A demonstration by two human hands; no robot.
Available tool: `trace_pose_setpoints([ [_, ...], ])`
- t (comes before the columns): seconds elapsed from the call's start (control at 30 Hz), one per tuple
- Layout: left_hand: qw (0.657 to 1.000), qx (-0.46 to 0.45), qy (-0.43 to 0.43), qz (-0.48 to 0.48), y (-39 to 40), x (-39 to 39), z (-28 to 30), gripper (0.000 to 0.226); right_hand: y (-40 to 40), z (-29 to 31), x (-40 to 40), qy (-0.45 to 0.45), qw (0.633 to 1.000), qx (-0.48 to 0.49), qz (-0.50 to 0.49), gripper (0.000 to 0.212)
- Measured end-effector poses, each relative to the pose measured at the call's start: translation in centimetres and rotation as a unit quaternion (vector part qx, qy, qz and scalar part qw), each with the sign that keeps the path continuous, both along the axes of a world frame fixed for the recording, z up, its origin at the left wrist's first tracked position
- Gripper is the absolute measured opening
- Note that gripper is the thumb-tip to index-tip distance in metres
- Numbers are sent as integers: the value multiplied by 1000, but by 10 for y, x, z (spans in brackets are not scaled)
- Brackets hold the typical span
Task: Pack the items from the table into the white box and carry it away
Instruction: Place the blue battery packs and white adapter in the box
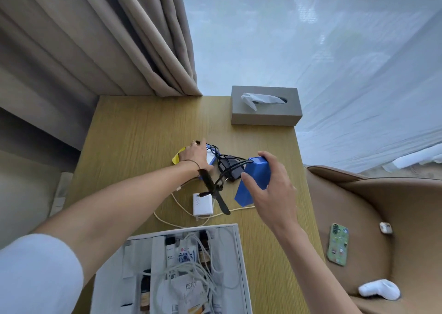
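The right hand (pixel 270 189) lifts a blue plastic-wrapped pack (pixel 253 182) above the wooden table (pixel 134 134), thumb on its near face, fingers curled over the far top edge. The left hand (pixel 193 155) rests on a small white-and-blue item (pixel 211 157); its fingers are hidden. The open white box (pixel 240 254) lies nearer, at the table's edge.

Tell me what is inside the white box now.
The white box holds white cables, small bottles and printed sachets. Whatever lies beneath them is covered, and the left arm hides one corner.
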State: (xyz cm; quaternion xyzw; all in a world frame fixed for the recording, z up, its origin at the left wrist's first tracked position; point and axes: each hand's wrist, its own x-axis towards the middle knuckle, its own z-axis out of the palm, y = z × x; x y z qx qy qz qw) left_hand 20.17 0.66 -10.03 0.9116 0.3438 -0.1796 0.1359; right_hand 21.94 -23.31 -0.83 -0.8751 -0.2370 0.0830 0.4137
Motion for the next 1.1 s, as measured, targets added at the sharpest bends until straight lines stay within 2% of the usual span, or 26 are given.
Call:
trace_pose_setpoints([
  [0.2, 999, -20, -26, 18, 8, -5, 1, 89, 1, 5, -1, -8, 1000, -22, 6, 54],
  [0.37, 987, -109, -104, 56, 22, -35, 22, 81, 3, 6, -5, -6, 1000, -21, -8, 59],
  [0.47, 976, -132, -159, 74, 27, -59, 40, 83, 5, 7, -9, -4, 1000, -19, -6, 62],
  [0.57, 962, -143, -213, 96, 26, -83, 61, 90, 4, 8, -15, 3, 1000, -6, -10, 63],
  [0.7, 940, -150, -276, 133, 26, -110, 89, 114, 5, 13, -25, 12, 1000, 8, -11, 64],
  [0.8, 925, -171, -302, 155, 28, -128, 111, 115, 8, 20, -31, 13, 1000, 10, -16, 63],
  [0.87, 899, -235, -320, 185, 28, -140, 122, 107, 9, 26, -36, 15, 1000, 12, -17, 62],
  [1.0, 808, -394, -359, 251, 22, -169, 140, 80, 12, 43, -50, 14, 1000, 25, -11, 62],
  [1.1, 779, -433, -374, 257, 12, -196, 149, 63, 9, 62, -63, 17, 999, 46, 1, 61],
])
